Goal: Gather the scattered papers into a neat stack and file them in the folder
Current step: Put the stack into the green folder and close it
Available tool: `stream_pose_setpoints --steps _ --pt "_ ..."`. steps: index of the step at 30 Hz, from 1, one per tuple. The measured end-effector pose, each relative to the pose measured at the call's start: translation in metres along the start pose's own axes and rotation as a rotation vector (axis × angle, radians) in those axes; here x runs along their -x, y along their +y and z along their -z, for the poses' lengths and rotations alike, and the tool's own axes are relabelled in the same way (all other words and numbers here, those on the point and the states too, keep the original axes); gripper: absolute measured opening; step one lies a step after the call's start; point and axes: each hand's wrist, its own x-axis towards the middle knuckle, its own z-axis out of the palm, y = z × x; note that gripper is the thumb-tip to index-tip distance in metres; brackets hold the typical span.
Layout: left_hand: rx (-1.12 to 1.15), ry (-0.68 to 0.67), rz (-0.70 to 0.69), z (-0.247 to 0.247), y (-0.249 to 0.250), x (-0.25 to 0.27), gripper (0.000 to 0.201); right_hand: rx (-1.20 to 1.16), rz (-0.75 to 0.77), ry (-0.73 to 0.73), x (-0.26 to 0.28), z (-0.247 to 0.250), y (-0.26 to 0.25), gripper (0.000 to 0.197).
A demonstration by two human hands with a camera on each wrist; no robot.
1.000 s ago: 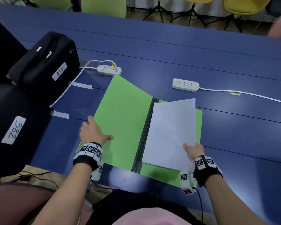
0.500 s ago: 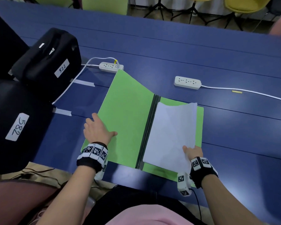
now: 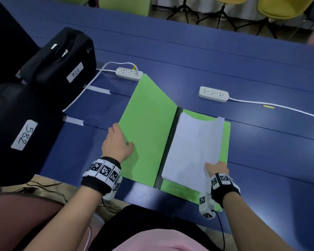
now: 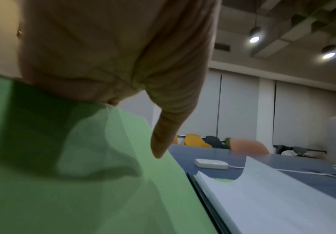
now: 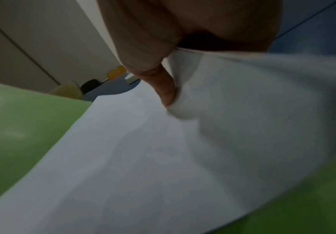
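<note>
The right hand (image 3: 216, 168) pinches the paper stack (image 3: 194, 147); square it against the folder (image 3: 149, 127) spine while the left hand (image 3: 116, 144) grips the cover.

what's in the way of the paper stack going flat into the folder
Nothing visible. The paper stack already lies on the folder's right half; the right hand pinches its near corner, and the left hand holds the cover open.

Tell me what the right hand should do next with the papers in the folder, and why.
Probably lower and release the paper stack flat onto the folder's right half. The right hand pinches its near corner, and the far edge curls up off the green. The left hand holds the left cover open.
</note>
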Motion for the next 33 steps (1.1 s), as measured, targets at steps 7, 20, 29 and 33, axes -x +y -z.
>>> stream_pose_setpoints --steps 7,20,29,33 --pt "0.233 -0.243 -0.159 0.035 -0.002 0.0 0.045 0.082 0.06 0.05 -0.006 0.002 0.005 0.068" --pt "0.504 -0.473 -0.504 0.037 0.048 0.024 0.03 -0.224 0.618 -0.143 0.048 0.028 -0.078 0.047" --pt "0.458 -0.709 -0.44 -0.054 0.103 0.02 0.023 -0.126 0.708 -0.132 0.025 0.072 -0.038 0.042" --pt "0.256 -0.582 -0.134 -0.087 0.084 0.0 0.058 -0.16 0.567 -0.145 -0.011 0.086 0.001 0.041"
